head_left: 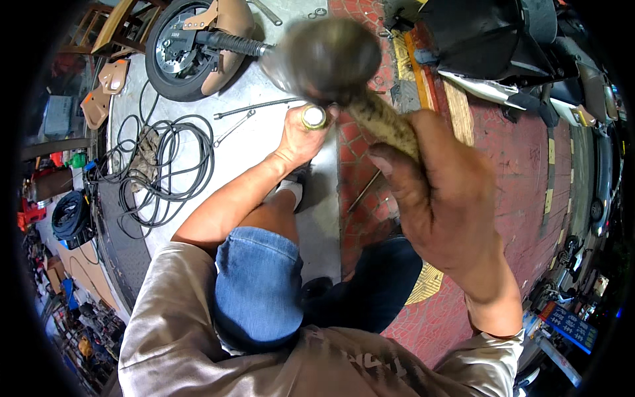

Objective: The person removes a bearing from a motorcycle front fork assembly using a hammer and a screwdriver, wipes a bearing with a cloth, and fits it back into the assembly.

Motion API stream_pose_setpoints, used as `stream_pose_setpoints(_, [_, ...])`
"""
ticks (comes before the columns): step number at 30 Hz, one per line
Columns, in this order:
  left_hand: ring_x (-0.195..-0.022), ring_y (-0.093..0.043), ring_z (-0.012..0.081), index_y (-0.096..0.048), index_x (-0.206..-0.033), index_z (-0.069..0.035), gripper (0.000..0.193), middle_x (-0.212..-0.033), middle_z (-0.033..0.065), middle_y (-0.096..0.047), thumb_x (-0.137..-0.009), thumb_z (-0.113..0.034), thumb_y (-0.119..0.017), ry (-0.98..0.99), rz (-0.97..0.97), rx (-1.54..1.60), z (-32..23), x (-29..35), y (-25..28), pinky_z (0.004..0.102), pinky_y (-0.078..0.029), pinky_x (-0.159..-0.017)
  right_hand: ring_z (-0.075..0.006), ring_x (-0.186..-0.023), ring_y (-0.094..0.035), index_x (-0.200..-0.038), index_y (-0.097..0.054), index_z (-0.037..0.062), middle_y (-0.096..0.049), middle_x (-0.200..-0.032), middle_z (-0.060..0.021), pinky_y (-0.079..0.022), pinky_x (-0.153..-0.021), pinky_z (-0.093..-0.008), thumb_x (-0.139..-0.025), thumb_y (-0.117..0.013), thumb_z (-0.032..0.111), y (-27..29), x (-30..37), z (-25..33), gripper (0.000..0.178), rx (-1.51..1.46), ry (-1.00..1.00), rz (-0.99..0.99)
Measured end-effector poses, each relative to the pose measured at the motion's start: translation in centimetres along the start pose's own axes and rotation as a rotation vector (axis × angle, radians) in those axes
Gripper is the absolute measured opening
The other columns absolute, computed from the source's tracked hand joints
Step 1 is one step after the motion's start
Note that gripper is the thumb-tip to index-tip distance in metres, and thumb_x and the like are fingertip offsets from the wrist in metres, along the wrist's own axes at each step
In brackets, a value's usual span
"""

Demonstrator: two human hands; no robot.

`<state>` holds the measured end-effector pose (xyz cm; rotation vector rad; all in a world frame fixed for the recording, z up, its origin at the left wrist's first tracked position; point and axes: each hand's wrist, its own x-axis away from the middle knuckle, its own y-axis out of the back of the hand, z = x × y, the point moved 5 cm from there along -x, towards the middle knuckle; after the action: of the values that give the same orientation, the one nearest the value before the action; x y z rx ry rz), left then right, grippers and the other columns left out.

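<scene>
My right hand (450, 198) is closed around the pale, stained handle (383, 122) of a mallet. Its big dark head (334, 59) is smeared by motion and hangs above and beyond my left hand. Lower down, my left hand (301, 137) wraps round a cylindrical piece with a pale round end and a yellowish rim (314, 118); the rest of it is hidden. Past the mallet head lies a motorcycle front wheel (173, 49) with a tan fender (228, 46) and a fork leg with a ribbed dark boot (233, 44), whose near end the mallet covers.
On the pale floor lie a long dark bar (254, 107), a wrench (235, 128), another wrench (266, 12) and a coiled black hose (198, 159). Tan panels (114, 76) rest at the left. A wooden plank (458, 109) and black-and-white bodywork (489, 40) stand at the right.
</scene>
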<state>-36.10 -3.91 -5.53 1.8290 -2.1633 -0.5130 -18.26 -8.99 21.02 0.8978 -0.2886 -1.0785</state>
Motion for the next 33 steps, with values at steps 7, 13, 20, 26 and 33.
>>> stream_pose_setpoints(7, [-0.085, -0.065, 0.0347, -0.071, -0.09, -0.007, 0.013, -0.085, 0.0132, -0.066, -0.08, -0.013, -0.076, -0.481, 0.235, 0.058, -3.4, 3.7, -0.7, 0.0426, -0.05, -0.071, -0.0341, -0.064, -0.061, -0.109, -0.064, 0.0009, -0.063, -0.077, -0.0172, -0.048, -0.059, -0.0389, -0.103, -0.063, 0.018, -3.6, 6.4, -2.5, 0.019, -0.115, -0.316, -0.011])
stream_pose_setpoints(13, [-0.079, -0.065, 0.0399, -0.068, -0.084, -0.002, 0.018, -0.08, 0.0165, -0.065, -0.084, -0.016, -0.08, -0.443, 0.607, -0.017, -4.0, 4.5, -3.0, 0.0462, -0.052, -0.067, -0.0425, -0.066, -0.059, -0.104, -0.064, 0.0008, -0.065, -0.076, -0.0195, -0.047, -0.061, -0.0431, -0.104, -0.061, 0.027, -11.7, 14.0, -9.6, 0.026, -0.322, -0.794, -0.193])
stream_pose_setpoints(20, [-0.079, -0.067, 0.0394, -0.07, -0.087, -0.006, 0.023, -0.078, 0.0152, -0.068, -0.074, -0.024, -0.075, -0.32, 1.025, -0.292, -2.4, 6.1, -5.8, 0.0484, -0.053, -0.068, -0.0433, -0.083, -0.067, -0.103, -0.067, 0.0, -0.069, -0.087, -0.0251, -0.049, -0.073, -0.0511, -0.103, -0.059, 0.038, -24.9, 22.0, -15.2, 0.039, -0.148, -0.942, -0.211])
stream_pose_setpoints(26, [-0.083, -0.069, 0.0392, -0.072, -0.094, -0.005, 0.032, -0.082, 0.017, -0.07, -0.073, -0.028, -0.077, -0.335, 1.1, -0.359, -2.4, 5.3, -7.2, 0.0482, -0.054, -0.071, -0.0416, -0.084, -0.068, -0.103, -0.068, -0.0011, -0.067, -0.09, -0.0226, -0.051, -0.077, -0.0496, -0.106, -0.052, 0.042, -22.6, 20.3, -14.0, 0.046, -0.172, -1.06, -0.317])
stream_pose_setpoints(33, [-0.085, -0.069, 0.0399, -0.072, -0.096, -0.006, 0.033, -0.082, 0.0193, -0.069, -0.077, -0.033, -0.076, -0.352, 1.092, -0.552, 1.6, 3.4, -9.0, 0.0477, -0.055, -0.073, -0.0182, -0.059, -0.061, -0.106, -0.064, 0.0001, -0.062, -0.081, -0.008, -0.048, -0.051, -0.0352, -0.098, -0.069, 0.028, -17.7, 15.5, -7.7, 0.029, -0.954, -1.218, 0.209])
